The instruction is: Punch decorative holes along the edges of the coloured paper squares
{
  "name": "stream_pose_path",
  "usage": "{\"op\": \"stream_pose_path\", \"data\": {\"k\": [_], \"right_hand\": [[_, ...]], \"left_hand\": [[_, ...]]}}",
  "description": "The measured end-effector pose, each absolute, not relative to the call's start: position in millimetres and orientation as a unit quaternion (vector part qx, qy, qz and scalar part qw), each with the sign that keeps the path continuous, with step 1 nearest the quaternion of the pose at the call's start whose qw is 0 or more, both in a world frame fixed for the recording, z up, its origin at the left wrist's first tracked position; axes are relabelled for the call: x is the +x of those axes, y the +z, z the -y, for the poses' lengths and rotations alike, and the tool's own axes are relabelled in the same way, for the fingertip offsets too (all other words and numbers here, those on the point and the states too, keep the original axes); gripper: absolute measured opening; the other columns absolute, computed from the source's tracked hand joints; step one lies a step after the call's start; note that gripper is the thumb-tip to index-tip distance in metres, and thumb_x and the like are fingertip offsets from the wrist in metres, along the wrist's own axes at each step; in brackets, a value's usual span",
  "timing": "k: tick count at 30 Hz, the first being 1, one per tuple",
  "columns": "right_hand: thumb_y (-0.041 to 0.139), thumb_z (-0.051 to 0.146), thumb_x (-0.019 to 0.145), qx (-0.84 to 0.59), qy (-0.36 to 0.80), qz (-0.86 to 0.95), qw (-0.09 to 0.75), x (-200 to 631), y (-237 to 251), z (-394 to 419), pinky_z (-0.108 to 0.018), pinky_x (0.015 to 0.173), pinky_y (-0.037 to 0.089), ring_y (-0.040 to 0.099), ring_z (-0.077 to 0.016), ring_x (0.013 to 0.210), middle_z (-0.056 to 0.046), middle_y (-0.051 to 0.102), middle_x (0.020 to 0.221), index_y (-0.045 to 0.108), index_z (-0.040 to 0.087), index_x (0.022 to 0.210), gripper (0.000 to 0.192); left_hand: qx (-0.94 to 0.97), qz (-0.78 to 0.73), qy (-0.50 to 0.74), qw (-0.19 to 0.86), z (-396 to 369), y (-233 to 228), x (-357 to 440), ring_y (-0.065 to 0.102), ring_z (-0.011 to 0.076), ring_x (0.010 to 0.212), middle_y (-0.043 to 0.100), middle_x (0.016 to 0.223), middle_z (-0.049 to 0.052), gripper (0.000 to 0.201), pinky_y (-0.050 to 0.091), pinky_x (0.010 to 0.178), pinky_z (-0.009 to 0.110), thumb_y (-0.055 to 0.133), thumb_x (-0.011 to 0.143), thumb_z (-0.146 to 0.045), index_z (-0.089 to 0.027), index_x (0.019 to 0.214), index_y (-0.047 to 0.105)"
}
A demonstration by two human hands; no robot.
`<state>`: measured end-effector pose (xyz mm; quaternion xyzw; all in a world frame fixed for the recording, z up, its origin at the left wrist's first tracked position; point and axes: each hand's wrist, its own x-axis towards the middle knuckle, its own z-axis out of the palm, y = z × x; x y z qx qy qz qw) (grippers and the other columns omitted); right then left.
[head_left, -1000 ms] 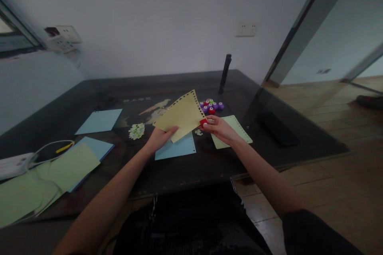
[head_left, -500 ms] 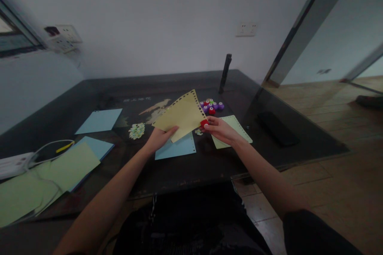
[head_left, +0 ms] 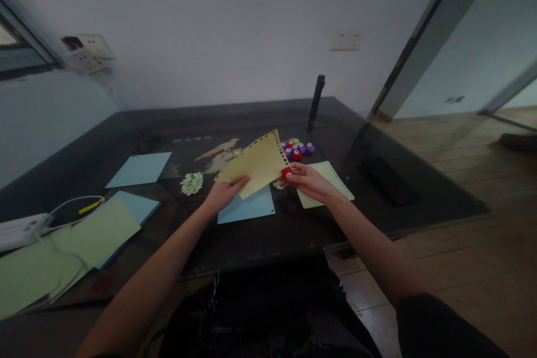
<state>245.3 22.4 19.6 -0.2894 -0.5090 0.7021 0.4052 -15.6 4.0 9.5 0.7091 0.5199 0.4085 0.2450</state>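
Observation:
My left hand (head_left: 224, 192) grips the lower edge of a yellow paper sheet (head_left: 255, 163) held above the dark table (head_left: 268, 229). Small punched holes run along the sheet's upper and right edges. My right hand (head_left: 308, 180) is closed on a small red hole punch (head_left: 286, 171) clamped on the sheet's right edge. Under the sheet lies a blue paper (head_left: 247, 208). A pale green punched sheet (head_left: 326, 182) lies under my right hand.
A cluster of purple, red and green small punches (head_left: 297, 149) sits behind my right hand. A pile of paper cut-outs (head_left: 192, 183) lies left of centre. Blue and green sheets (head_left: 100, 229), a white power strip with cable (head_left: 20, 230) occupy the left. A black flat object (head_left: 388, 179) lies right.
The yellow sheet has tilted down a little, so its top corner sits lower. Both hands stay in nearly the same place.

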Motion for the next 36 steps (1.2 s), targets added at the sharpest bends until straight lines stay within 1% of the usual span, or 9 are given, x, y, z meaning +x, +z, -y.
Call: {"op": "stream_pose_path", "data": {"k": [5, 8, 12, 17, 22, 27, 31, 36], "right_hand": [[0.077, 0.029, 0.067, -0.297, 0.696, 0.516, 0.401, 245.2, 19.9, -21.8, -0.033, 0.083, 0.052, 0.067, -0.015, 0.078, -0.004, 0.069, 0.085, 0.058, 0.018, 0.089, 0.032], [0.077, 0.029, 0.067, -0.297, 0.691, 0.521, 0.405, 245.1, 18.7, -22.2, -0.032, 0.081, 0.053, 0.068, -0.0151, 0.078, -0.004, 0.069, 0.085, 0.059, 0.017, 0.088, 0.03], [0.077, 0.028, 0.067, -0.294, 0.692, 0.521, 0.404, 245.2, 17.8, -22.8, -0.032, 0.083, 0.053, 0.069, -0.0164, 0.08, -0.005, 0.07, 0.087, 0.059, 0.017, 0.088, 0.03], [0.078, 0.026, 0.066, -0.302, 0.695, 0.507, 0.411, 245.0, 17.6, -22.7, -0.035, 0.086, 0.053, 0.069, -0.0184, 0.084, -0.005, 0.069, 0.088, 0.057, 0.017, 0.091, 0.033], [0.079, 0.025, 0.064, -0.309, 0.698, 0.498, 0.412, 244.7, 17.4, -22.0, -0.035, 0.088, 0.053, 0.069, -0.0198, 0.086, -0.005, 0.069, 0.088, 0.058, 0.017, 0.089, 0.034], [0.079, 0.025, 0.065, -0.306, 0.692, 0.505, 0.415, 245.5, 16.1, -22.7, -0.036, 0.088, 0.053, 0.069, -0.0194, 0.087, -0.004, 0.068, 0.091, 0.058, 0.019, 0.092, 0.035], [0.078, 0.025, 0.066, -0.31, 0.688, 0.511, 0.412, 245.6, 16.5, -22.6, -0.036, 0.088, 0.053, 0.069, -0.0195, 0.087, -0.005, 0.067, 0.092, 0.058, 0.018, 0.09, 0.032], [0.079, 0.026, 0.064, -0.31, 0.691, 0.507, 0.413, 244.8, 17.8, -21.5, -0.035, 0.088, 0.053, 0.068, -0.0203, 0.088, -0.004, 0.068, 0.088, 0.057, 0.019, 0.089, 0.034]], "left_hand": [[0.699, -0.532, 0.407, 0.25, -4.7, 5.8, -15.9, 0.055, 0.0254, 0.117, 0.071, 0.104, 0.007, 0.035, 0.033, 0.108, 0.046, 0.056, 0.079, -0.044, -0.022, 0.105, 0.066], [0.697, -0.532, 0.407, 0.256, -4.9, 4.1, -15.5, 0.057, 0.0252, 0.114, 0.069, 0.109, 0.007, 0.034, 0.035, 0.108, 0.045, 0.056, 0.08, -0.044, -0.022, 0.104, 0.067], [0.688, -0.528, 0.411, 0.281, -5.3, 3.5, -15.8, 0.06, 0.0245, 0.11, 0.068, 0.113, 0.006, 0.035, 0.04, 0.104, 0.042, 0.055, 0.081, -0.043, -0.021, 0.105, 0.067], [0.693, -0.525, 0.416, 0.269, -5.0, 5.0, -15.6, 0.06, 0.0236, 0.109, 0.067, 0.114, 0.005, 0.034, 0.042, 0.103, 0.04, 0.054, 0.082, -0.042, -0.021, 0.104, 0.068], [0.699, -0.525, 0.413, 0.256, -4.4, 4.8, -14.0, 0.06, 0.023, 0.109, 0.069, 0.111, 0.006, 0.035, 0.041, 0.103, 0.04, 0.053, 0.082, -0.043, -0.021, 0.105, 0.067], [0.701, -0.521, 0.419, 0.248, -4.8, 4.2, -12.2, 0.056, 0.023, 0.116, 0.072, 0.1, 0.006, 0.036, 0.034, 0.107, 0.042, 0.053, 0.081, -0.044, -0.021, 0.105, 0.066], [0.701, -0.521, 0.42, 0.247, -5.3, 4.1, -12.2, 0.056, 0.023, 0.116, 0.072, 0.099, 0.007, 0.035, 0.033, 0.107, 0.043, 0.054, 0.081, -0.044, -0.021, 0.104, 0.066], [0.699, -0.516, 0.426, 0.252, -5.1, 4.6, -12.2, 0.056, 0.0226, 0.115, 0.072, 0.099, 0.007, 0.034, 0.033, 0.107, 0.044, 0.055, 0.081, -0.042, -0.021, 0.105, 0.066]]}}
